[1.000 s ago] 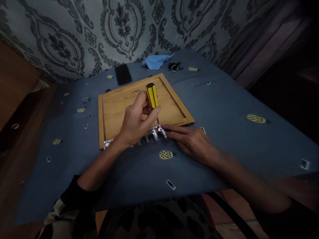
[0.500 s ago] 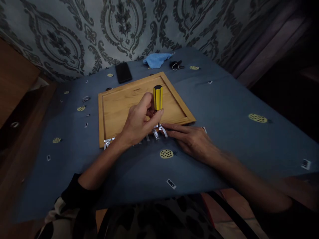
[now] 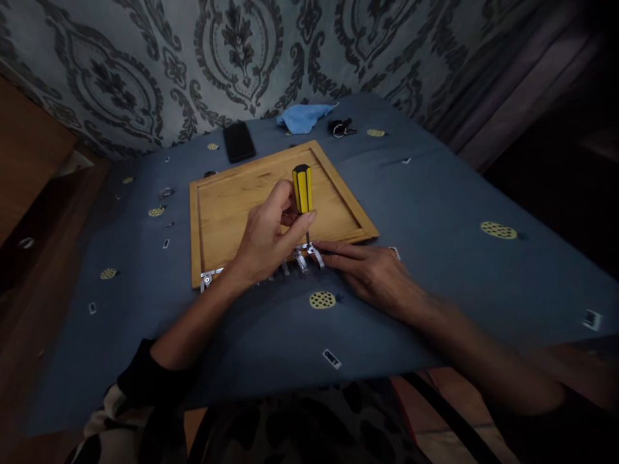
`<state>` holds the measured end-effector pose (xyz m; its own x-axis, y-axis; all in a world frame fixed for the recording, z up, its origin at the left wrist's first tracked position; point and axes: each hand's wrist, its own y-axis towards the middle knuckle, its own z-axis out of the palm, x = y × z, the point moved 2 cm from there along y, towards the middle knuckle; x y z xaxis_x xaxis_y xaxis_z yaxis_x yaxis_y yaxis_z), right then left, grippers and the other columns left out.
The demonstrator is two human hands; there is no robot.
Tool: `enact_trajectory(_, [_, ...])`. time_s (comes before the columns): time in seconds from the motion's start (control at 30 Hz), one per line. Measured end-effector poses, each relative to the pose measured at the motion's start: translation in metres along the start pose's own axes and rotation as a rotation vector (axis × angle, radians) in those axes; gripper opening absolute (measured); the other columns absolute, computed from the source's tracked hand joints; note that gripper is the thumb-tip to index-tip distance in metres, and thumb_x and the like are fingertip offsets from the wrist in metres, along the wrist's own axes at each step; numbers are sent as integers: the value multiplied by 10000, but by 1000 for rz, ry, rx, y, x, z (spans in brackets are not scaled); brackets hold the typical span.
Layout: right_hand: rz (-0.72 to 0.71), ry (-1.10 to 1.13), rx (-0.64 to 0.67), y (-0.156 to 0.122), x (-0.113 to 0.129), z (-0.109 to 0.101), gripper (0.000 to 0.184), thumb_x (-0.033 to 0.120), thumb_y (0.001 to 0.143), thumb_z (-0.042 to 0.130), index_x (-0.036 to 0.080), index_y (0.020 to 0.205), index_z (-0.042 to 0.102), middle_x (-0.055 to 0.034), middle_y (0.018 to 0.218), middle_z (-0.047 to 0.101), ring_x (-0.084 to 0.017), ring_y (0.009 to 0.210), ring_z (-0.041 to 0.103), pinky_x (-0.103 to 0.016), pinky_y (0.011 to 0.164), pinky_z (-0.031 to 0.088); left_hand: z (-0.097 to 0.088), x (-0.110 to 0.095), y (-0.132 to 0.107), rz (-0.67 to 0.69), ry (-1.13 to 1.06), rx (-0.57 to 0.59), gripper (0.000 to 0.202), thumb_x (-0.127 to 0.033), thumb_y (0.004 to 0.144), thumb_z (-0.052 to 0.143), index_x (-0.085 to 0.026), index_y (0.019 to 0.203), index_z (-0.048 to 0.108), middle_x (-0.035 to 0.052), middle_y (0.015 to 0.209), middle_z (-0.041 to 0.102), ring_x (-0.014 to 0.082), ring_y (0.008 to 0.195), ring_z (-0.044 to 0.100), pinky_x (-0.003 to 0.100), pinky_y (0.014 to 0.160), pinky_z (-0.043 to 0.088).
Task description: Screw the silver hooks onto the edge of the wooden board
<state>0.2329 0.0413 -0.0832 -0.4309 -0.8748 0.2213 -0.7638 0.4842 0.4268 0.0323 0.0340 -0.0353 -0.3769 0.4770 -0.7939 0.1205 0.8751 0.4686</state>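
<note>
My left hand (image 3: 271, 235) grips a screwdriver (image 3: 302, 188) with a yellow and black handle, held nearly upright. Its tip meets a screw spot at the right end of a metal hook rail (image 3: 312, 249). That rail runs along the near edge of a framed wooden board (image 3: 242, 216), with several silver hooks (image 3: 300, 260) pointing toward me; my left hand and forearm cover part of it. My right hand (image 3: 377, 274) lies low on the cloth with its fingers stretched out, the fingertips touching the rail's right end.
A blue patterned tablecloth (image 3: 435, 258) covers the table. Behind the board lie a black phone (image 3: 238, 142), a blue cloth (image 3: 304, 118) and a bunch of keys (image 3: 342, 127). A small metal piece (image 3: 166, 193) sits left of the board. A patterned wall (image 3: 236, 51) stands behind.
The screwdriver's handle has tipped slightly to the left, while its tip stays at the rail's right end. Both hands keep nearly the same places.
</note>
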Motion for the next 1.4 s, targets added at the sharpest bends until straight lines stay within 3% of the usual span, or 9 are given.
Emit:
enact_trajectory(0.33, [-13, 11, -16, 0, 1, 0, 440, 6, 855, 534, 241, 1161, 744, -44, 1284, 736, -183, 928, 784, -245, 667, 597, 1, 0, 0, 4, -23, 10, 178, -322, 914, 657, -224, 974, 522, -9, 831, 587, 144, 755, 607, 291, 683, 526])
enact_trajectory(0.77, [-19, 20, -9, -1, 0, 1, 451, 6, 852, 516, 235, 1174, 734, -55, 1291, 733, -199, 967, 780, -281, 720, 622, -1, -5, 1, 64, 99, -58, 217, -376, 892, 702, -205, 886, 568, 5, 842, 567, 147, 778, 580, 257, 631, 517])
enact_trajectory(0.9, [-27, 17, -23, -1, 0, 1, 445, 4, 849, 519, 229, 1165, 737, -59, 1290, 732, -199, 941, 785, -276, 708, 621, -1, -7, 1, 58, 65, -48, 161, -287, 897, 680, -220, 989, 566, 7, 874, 605, 162, 801, 617, 309, 719, 540])
enact_trajectory(1.03, [-19, 17, -11, -1, 0, 1, 468, -12, 830, 512, 237, 1154, 739, -54, 1296, 730, -196, 947, 784, -272, 714, 618, 1, -9, 1, 51, 18, -30, 250, -213, 889, 657, -229, 1107, 536, 3, 912, 638, 156, 828, 642, 296, 733, 547])
enact_trajectory(1.27, [-8, 20, -5, 0, 1, 0, 455, -4, 839, 520, 244, 1148, 741, -47, 1296, 731, -181, 939, 783, -265, 736, 617, 1, -10, 1, 28, 81, -92, 164, -312, 898, 694, -210, 942, 573, 1, 855, 605, 140, 757, 603, 254, 602, 499])
enact_trajectory(1.4, [-21, 17, -25, 0, 1, 0, 430, -3, 840, 520, 233, 1118, 749, -48, 1294, 732, -186, 919, 787, -263, 700, 617, -1, -11, 2, 35, 108, -102, 196, -352, 885, 718, -210, 907, 585, 12, 863, 597, 159, 785, 593, 280, 640, 509])
